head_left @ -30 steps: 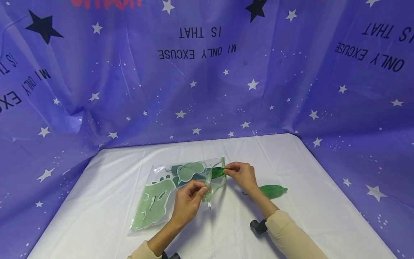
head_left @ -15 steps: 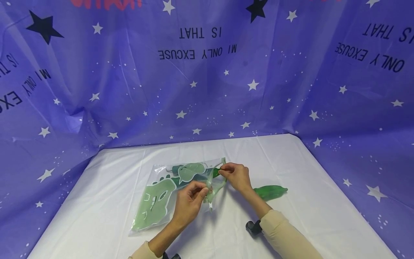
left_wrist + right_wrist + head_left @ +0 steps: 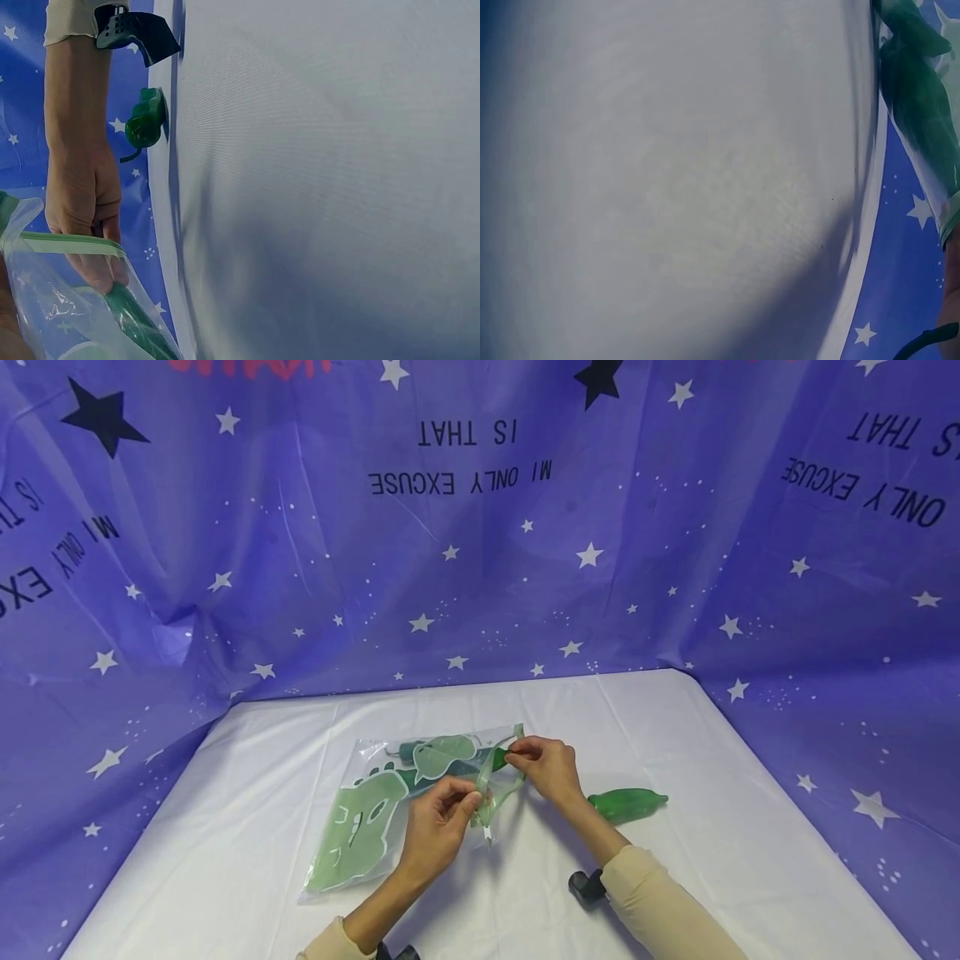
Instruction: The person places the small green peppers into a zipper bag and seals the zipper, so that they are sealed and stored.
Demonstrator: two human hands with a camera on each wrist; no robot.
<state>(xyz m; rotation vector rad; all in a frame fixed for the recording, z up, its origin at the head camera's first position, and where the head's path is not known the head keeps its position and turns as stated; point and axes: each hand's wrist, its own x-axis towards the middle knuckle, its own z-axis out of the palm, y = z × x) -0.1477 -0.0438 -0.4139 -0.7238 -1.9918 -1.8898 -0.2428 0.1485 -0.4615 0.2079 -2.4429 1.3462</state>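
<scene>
A clear zip bag (image 3: 358, 835) with a green cartoon print lies on the table, its mouth to the right. My left hand (image 3: 437, 824) pinches the near edge of the mouth beside the slider. My right hand (image 3: 553, 768) reaches into the mouth, thumb and fingers pinching the end of a green pepper (image 3: 499, 759). In the left wrist view, those fingertips show through the plastic on the pepper (image 3: 133, 322), most of which is inside. More dark green peppers (image 3: 922, 105) are in the bag, partly behind the print.
Another green pepper (image 3: 628, 806) lies on the white tablecloth (image 3: 720, 877), just right of my right forearm. A purple star-printed curtain (image 3: 480, 568) surrounds the back and sides of the table. Black wrist mounts (image 3: 587, 888) stick out from the arms.
My right hand has moved slightly left, pushing the green pepper further into the bag; over the last half second it barely moves. My left hand stays at the bag's edge.
</scene>
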